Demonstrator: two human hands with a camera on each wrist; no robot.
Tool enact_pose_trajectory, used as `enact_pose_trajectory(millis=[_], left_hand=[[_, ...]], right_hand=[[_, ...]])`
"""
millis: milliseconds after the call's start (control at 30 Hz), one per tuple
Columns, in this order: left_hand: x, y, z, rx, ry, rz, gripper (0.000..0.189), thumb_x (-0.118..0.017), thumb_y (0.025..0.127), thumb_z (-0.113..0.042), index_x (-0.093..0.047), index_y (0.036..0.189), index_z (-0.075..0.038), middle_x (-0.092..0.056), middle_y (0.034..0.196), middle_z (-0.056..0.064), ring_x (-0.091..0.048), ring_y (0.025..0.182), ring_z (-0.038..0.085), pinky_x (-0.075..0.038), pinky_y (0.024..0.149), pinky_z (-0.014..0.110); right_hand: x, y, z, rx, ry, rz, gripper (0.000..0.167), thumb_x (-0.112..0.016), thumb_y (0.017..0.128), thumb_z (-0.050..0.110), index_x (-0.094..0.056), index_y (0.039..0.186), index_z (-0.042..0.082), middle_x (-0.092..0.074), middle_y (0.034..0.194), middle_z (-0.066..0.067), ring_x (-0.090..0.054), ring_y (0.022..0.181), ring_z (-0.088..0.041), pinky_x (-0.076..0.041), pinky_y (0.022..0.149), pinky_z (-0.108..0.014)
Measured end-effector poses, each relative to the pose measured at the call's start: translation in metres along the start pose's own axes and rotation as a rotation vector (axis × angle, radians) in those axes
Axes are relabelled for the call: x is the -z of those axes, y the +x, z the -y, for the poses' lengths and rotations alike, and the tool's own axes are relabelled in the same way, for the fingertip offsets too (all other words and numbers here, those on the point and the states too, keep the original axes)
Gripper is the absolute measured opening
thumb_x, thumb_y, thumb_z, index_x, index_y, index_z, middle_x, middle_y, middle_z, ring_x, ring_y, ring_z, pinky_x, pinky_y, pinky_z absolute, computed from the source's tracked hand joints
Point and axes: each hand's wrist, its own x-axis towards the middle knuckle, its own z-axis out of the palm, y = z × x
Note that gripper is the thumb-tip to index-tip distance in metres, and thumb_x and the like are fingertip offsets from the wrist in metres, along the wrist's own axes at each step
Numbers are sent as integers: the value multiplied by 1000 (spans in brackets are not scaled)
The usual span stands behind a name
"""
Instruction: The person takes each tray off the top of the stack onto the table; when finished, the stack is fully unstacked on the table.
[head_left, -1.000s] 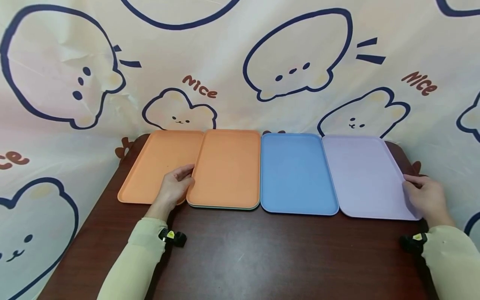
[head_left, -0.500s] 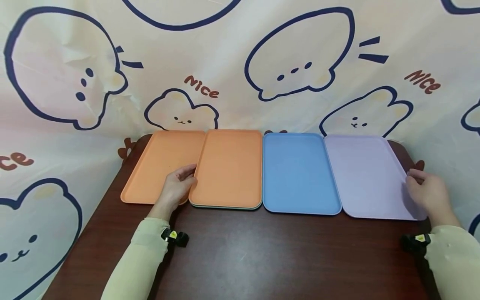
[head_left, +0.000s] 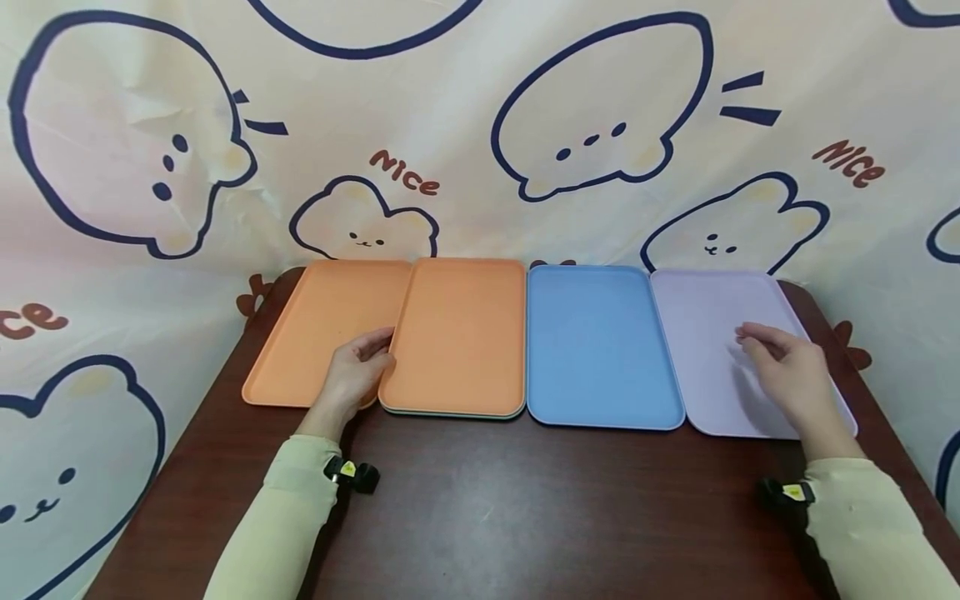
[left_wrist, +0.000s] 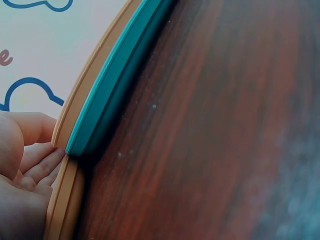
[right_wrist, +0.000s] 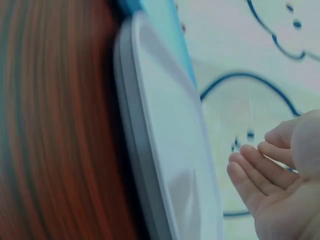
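Head view: a dark brown wood-grained worktop (head_left: 540,517) carries a row of rectangular, round-cornered trays along its far edge. At the far left corner of the worktop lies a flat orange tray with a raised rim (head_left: 337,308). The person's left hand (head_left: 351,379), in a pale green sleeve (head_left: 273,517) with a black wrist unit (head_left: 358,477), reaches across the near right part of this tray. Its thumb and fingers are extended and touch the left edge of a second orange tray with a raised rim (head_left: 459,333). This second tray rests on a teal tray (left_wrist: 107,87), whose side shows in the left wrist view. Right of centre along the far edge lies a plain blue tray with a raised rim (head_left: 600,346), just beside the orange-and-teal stack. Next to it, toward the far right corner, lies a pale purple tray with a raised rim (head_left: 705,333). Above its right half is the person's right hand (head_left: 793,371), fingers loosely bent and held apart from the tray surface. Cream fabric with dark blue cartoon outlines (head_left: 465,100) stands behind the worktop.
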Motion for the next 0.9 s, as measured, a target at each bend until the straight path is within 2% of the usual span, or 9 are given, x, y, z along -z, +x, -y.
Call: enact_pose_trajectory(millis=[233, 467, 600, 767, 900], left_hand=[[-1, 0, 1, 3, -12, -9, 55, -58, 106, -1, -49, 161, -1, -46, 169, 20, -43, 159, 32, -37, 130, 47], [0, 0, 1, -4, -11, -7, 55, -58, 107, -2, -49, 161, -2, -45, 169, 20, -43, 159, 33, -37, 130, 47], [0, 0, 1, -8, -14, -4, 54, -58, 107, -2, -49, 161, -1, -46, 168, 21, -43, 159, 33, -37, 130, 48], [1, 0, 1, -10, -10, -6, 54, -57, 107, -1, -49, 161, -1, -46, 168, 21, -44, 158, 33, -37, 130, 48], [1, 0, 1, -10, -8, -6, 55, -58, 107, -1, -49, 160, -1, -47, 167, 21, -44, 158, 33, -37, 130, 48]], right_hand=[[-29, -4, 35, 69, 155, 39, 41, -53, 113, 21, -67, 140, -6, -72, 132, -29, -57, 96, 24, -45, 83, 2], [-57, -7, 66, 75, 309, 149, 40, -52, 114, 18, -65, 141, -9, -71, 133, -32, -67, 98, 12, -54, 88, -4], [-71, -8, 84, 86, 362, 197, 39, -55, 113, 16, -65, 140, -11, -72, 132, -32, -71, 99, 7, -55, 89, -6], [-91, -9, 105, 107, 390, 246, 38, -57, 112, 14, -66, 138, -12, -73, 131, -32, -73, 98, 6, -57, 89, -8], [-108, -10, 120, 112, 402, 282, 37, -58, 111, 12, -66, 138, -13, -73, 131, -30, -77, 102, -3, -58, 90, -11]])
